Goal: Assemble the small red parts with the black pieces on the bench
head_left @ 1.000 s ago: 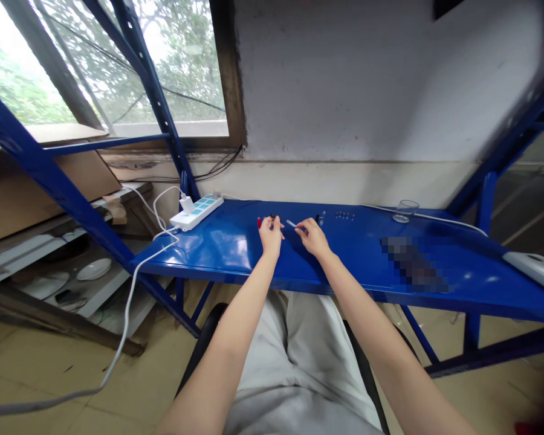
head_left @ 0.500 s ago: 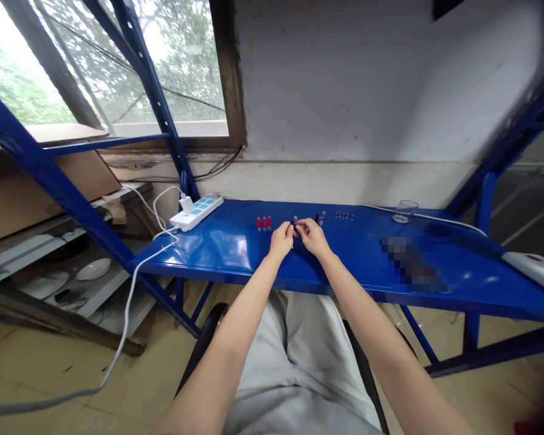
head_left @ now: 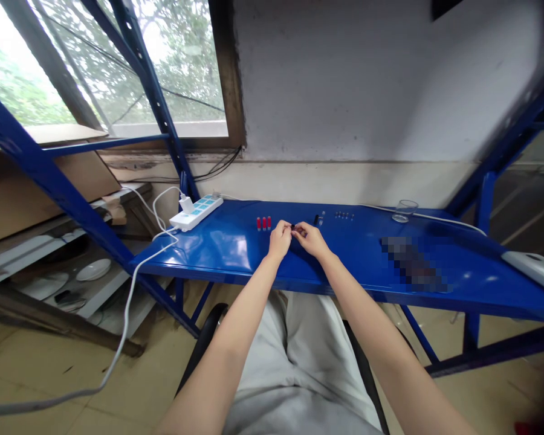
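Note:
Over the middle of the blue table (head_left: 217,260), my left hand (head_left: 280,240) and my right hand (head_left: 312,239) meet fingertip to fingertip. Both are closed in a pinch around a small dark piece (head_left: 293,227), mostly hidden by the fingers and too small to name. Left of my hands, three small red tubes (head_left: 263,223) with pale lower ends stand in a row. Just beyond my right hand are a small black cylinder (head_left: 316,219) and small clear pieces (head_left: 321,221). Farther right, several tiny pieces (head_left: 344,215) lie lined up.
A white power strip (head_left: 197,212) with a plugged-in charger sits at the table's left end, its cable hanging over the edge. At the right are a clear glass (head_left: 405,211), a blurred-out dark object (head_left: 412,264) and a white device (head_left: 532,269). Blue posts frame both sides.
My fingers have closed in tighter around the small piece, and the clear part that stuck up between them is out of sight. My right hand has shifted slightly left.

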`<state>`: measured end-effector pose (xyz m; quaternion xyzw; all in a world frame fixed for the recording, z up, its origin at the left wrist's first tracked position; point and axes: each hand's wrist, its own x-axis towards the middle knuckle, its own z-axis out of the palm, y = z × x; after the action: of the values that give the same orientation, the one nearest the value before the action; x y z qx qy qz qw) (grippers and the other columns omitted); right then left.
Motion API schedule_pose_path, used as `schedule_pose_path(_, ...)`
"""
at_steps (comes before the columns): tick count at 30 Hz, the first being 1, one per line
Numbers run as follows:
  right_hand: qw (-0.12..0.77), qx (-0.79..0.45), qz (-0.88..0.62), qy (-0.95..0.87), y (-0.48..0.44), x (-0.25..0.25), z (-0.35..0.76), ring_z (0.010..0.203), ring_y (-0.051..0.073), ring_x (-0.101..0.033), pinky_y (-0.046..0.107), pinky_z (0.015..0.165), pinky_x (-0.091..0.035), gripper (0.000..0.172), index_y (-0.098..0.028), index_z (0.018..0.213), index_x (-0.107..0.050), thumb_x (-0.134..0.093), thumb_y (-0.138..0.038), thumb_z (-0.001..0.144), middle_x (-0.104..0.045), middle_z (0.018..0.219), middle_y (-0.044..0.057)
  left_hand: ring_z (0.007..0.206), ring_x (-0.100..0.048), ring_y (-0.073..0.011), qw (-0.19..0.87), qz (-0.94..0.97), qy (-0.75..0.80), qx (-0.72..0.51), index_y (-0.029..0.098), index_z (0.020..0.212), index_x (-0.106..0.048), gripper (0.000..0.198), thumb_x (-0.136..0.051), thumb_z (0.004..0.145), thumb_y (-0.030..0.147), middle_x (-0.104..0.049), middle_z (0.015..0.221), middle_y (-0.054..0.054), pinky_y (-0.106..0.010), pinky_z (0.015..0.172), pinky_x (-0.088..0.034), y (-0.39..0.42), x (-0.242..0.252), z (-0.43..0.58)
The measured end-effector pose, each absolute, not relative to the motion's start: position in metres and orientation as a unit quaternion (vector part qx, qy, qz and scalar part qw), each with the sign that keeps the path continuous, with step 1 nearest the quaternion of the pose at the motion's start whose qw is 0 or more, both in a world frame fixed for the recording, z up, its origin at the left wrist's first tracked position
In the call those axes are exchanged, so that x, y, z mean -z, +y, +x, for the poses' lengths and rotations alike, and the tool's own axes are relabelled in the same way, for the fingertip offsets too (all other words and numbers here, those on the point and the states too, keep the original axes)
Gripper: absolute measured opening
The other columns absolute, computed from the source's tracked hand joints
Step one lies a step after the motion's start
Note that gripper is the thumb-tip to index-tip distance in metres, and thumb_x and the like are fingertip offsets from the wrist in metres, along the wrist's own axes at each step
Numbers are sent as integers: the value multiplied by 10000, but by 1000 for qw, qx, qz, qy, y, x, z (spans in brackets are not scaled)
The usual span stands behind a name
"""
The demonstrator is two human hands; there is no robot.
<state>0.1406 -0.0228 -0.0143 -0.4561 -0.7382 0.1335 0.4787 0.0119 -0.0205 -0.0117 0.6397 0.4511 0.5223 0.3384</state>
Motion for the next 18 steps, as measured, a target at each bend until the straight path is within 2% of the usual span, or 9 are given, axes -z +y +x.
schedule_pose_path(10, 447, -94, -476, -752, -21, 18, 142, 566, 122, -516, 236, 575, -398, 196, -170, 874, -592, -512, -320, 778, -628, 738, 32, 609, -499, -103, 276, 669, 461, -514, 198, 783, -486, 71, -417, 803, 192, -538, 643, 25, -212, 608, -356, -17, 17, 12)
schedule_pose_path(18, 357, -40, -657, -663, -24, 9, 151, 770, 176, -605, 243, 629, -410, 188, -203, 873, -614, -506, -335, 795, -664, 800, 48, 616, -524, -117, 232, 656, 506, -510, 215, 830, -511, 134, -378, 832, 200, -563, 668, 11, -225, 631, -374, -15, 18, 11)
